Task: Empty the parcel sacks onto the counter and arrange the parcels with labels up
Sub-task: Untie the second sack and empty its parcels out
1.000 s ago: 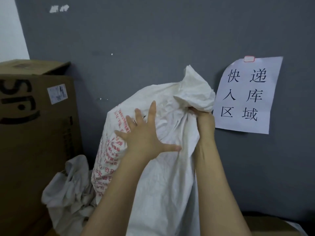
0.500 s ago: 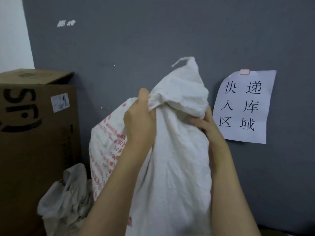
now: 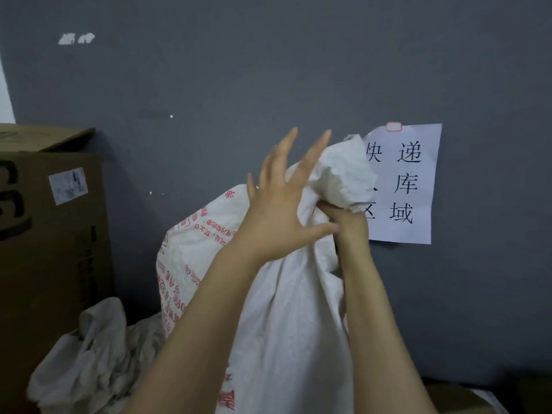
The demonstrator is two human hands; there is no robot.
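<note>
At the far left stands a tall brown cardboard box [image 3: 50, 234] with thick black printed letters on its near face and a small white paper label [image 3: 68, 185] stuck near its top edge. Low against its right side lies a crumpled, slack grey-white cloth sack [image 3: 86, 354]. Behind everything runs a dark grey painted wall [image 3: 268, 70], with a white scuff [image 3: 76, 38] high on its left part.

In the middle of the scene a large white woven sack with red printing [image 3: 283, 324] stands upright in front of the wall, between the box and a paper sign. Its base is below the edge of the view. Its top is gathered into a bunched neck that leans to the right.

The left hand [image 3: 277, 213] is released. Its fingers are straight and spread, pointing up, with the back of the hand toward the camera. It lies over the upper shoulder of the sack, and its thumb reaches right toward the other hand. Whether the palm presses the cloth cannot be told.

Just to its right, the right hand [image 3: 346, 222] is clenched round the gathered neck of the sack, below the crumpled tuft of cloth.

Farther right, a white paper sheet with black Chinese characters [image 3: 409, 186] hangs flat on the wall, fixed at its top edge by a small pink-rimmed tab [image 3: 393, 126]. The tuft of the sack covers the sheet's left edge.
</note>
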